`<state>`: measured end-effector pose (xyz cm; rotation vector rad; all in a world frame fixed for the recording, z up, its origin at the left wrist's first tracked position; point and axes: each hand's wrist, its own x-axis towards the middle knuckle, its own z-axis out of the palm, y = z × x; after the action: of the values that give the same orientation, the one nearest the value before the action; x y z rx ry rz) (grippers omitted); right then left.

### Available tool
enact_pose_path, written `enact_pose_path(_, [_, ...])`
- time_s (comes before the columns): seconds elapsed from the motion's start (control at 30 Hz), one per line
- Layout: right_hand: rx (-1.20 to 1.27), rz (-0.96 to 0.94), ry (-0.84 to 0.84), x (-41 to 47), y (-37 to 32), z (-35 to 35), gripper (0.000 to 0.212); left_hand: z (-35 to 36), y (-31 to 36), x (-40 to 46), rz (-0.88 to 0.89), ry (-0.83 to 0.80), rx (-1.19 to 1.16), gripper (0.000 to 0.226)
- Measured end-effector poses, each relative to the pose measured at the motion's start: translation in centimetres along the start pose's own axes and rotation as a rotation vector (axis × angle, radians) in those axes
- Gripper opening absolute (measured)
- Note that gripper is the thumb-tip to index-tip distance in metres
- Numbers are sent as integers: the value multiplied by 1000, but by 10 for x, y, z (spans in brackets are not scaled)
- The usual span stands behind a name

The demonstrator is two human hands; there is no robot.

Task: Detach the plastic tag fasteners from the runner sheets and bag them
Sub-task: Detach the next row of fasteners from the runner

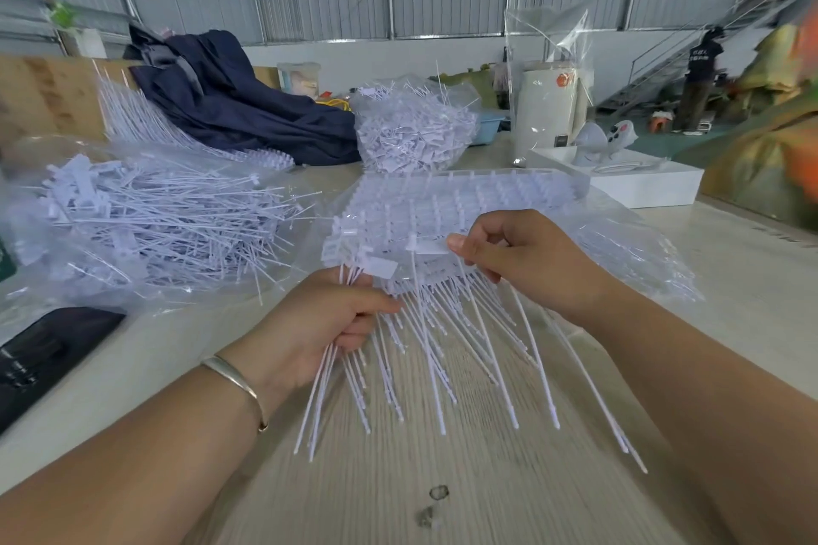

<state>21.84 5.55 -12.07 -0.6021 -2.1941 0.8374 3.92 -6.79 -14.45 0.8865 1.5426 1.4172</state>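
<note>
A stack of white runner sheets (464, 204) lies on the table ahead of me, its long thin fastener tails (478, 341) fanning toward me. My left hand (327, 319) is closed around a bundle of detached fasteners (341, 376), heads up and tails hanging down. My right hand (526, 252) pinches the flat head of one fastener (427, 247) at the sheet's near edge. On the left lies an open clear bag of loose fasteners (146, 221).
A second filled clear bag (411, 128) sits behind the sheets, more runner sheets (133, 111) lean by a dark blue cloth (230, 97). A white box (637, 181), a white cylinder (549, 111) and a black object (48, 354) are around. A person stands far right.
</note>
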Motion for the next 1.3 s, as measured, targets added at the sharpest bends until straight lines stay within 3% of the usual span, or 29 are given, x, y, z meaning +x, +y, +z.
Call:
enact_pose_path(0.1, [-3, 14, -55, -1, -1, 1, 46, 0, 0, 0, -16, 13, -27, 36])
enact_pose_path(0.3, [-55, -42, -136, -2, 1, 8, 42, 0, -2, 4, -67, 23, -98, 44])
enact_pose_path(0.5, [-111, -81, -186, -2, 3, 13, 35, 2, 0, 0, 3, -80, -17, 48])
enact_pose_path(0.63, [-105, -86, -196, -1, 5, 12, 32, 0, 3, -1, 64, -104, -46, 32])
enact_pose_path(0.83, [-52, -67, -251, -2, 5, 5, 26, -1, 2, -1, 54, -99, -38, 28])
enact_pose_path(1.07, [65, 50, -238, -2, 5, -6, 36, -8, 4, 0, 19, -222, -246, 37])
enact_pose_path(1.3, [108, 110, -341, -5, -2, -9, 78, -9, 7, -3, 47, -403, -409, 48])
